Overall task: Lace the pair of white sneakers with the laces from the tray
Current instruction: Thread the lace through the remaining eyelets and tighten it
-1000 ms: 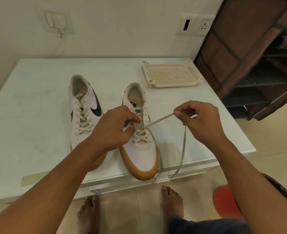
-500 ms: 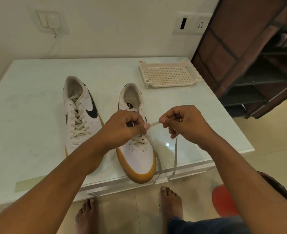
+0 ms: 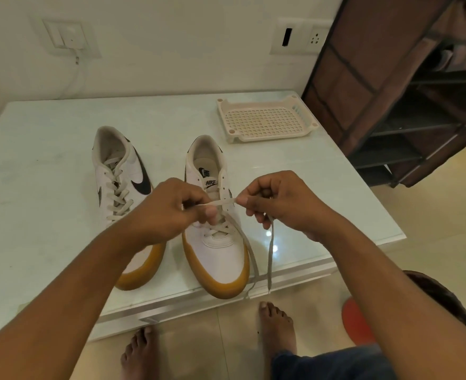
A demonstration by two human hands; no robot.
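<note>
Half-laced sneaker (image 3: 218, 256) lies flat on the table (image 3: 48, 160), near its front edge; long axis runs near-to-far, gum-coloured toe toward the person, heel opening toward the wall, heel swung slightly left; lower eyelets crossed with lace, tongue with logo showing above them. Laced sneaker (image 3: 122, 171) lies just beside it on the person's left; same heading, toe near, heel far; its toe is partly hidden by the left forearm.

Lace (image 3: 271, 250): 1 short stretch pulled taut and roughly level between the 2 hands, over the tongue; 2 loose ends run down past the shoe's right side and hang off the table edge.

Left hand (image 3: 168, 212): back up, over the shoe's mid-section, fingers curled, thumb and forefinger pinching the lace. Right hand (image 3: 281, 204): just right of the shoe, back facing up and right, thumb and forefinger pinching the other end of the taut stretch; remaining fingers curled with 1 loose end dropping from beneath them. Both forearms reach in from the bottom corners.

Tray (image 3: 264, 123) sits at the table's far right, well apart from the sneakers.
</note>
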